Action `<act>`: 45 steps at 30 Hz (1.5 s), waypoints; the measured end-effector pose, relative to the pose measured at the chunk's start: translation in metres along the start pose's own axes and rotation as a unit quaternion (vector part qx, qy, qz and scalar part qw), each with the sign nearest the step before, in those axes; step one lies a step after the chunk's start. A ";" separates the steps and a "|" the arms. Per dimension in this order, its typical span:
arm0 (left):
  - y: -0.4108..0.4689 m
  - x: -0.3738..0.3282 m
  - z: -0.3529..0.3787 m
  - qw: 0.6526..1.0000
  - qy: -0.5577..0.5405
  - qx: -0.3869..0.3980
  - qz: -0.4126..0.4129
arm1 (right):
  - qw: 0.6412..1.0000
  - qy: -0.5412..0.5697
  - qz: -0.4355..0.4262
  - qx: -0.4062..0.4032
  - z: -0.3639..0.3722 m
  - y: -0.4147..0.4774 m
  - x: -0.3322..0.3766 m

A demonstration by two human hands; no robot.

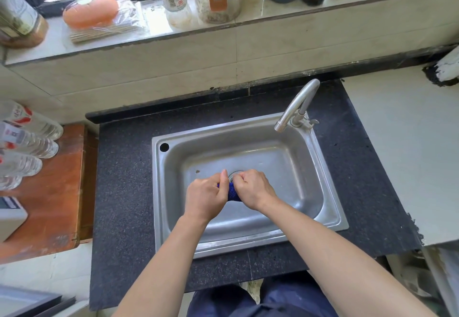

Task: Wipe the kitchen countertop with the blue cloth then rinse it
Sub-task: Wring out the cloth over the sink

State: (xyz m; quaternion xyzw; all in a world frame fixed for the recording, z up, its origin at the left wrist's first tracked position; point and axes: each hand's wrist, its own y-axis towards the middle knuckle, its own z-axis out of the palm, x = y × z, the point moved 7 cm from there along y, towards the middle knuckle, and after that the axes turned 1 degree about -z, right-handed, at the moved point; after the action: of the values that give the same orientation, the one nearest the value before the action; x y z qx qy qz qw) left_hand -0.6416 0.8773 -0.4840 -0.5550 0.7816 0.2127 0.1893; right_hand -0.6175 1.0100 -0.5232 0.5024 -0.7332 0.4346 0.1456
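Note:
The blue cloth [232,191] is bunched into a tight roll over the middle of the steel sink [330,207], just in front of the drain. My left hand [206,198] grips its left end with curled fingers. My right hand [252,188] grips its right end, so only a short blue strip shows between the two fists. The dark speckled countertop [124,192] surrounds the sink. The curved steel faucet [295,108] stands at the sink's back right corner; no water stream is visible from its spout.
Several plastic water bottles [27,140] lie on a wooden board [54,204] to the left. A pale surface [402,147] adjoins the counter on the right. The window ledge [223,33] behind holds jars, sauce bottles and an orange container [89,11].

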 end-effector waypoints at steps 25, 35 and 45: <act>0.057 -0.004 -0.116 0.826 -0.510 0.026 -0.238 | 0.981 0.047 -0.188 0.022 -0.067 -0.048 0.094; 0.037 -0.045 -0.167 0.930 -0.340 -0.049 -0.133 | 0.938 0.180 -0.239 -0.177 -0.160 -0.062 0.126; 0.000 -0.102 -0.153 0.961 -0.219 -0.087 -0.146 | 0.929 0.107 -0.333 0.117 -0.183 -0.084 0.116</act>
State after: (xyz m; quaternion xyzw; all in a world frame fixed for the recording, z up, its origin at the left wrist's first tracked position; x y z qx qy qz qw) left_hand -0.6187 0.8747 -0.3016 -0.6173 0.6100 0.3662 0.3358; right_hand -0.6384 1.0727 -0.3005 0.6815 -0.4475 0.4955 0.2998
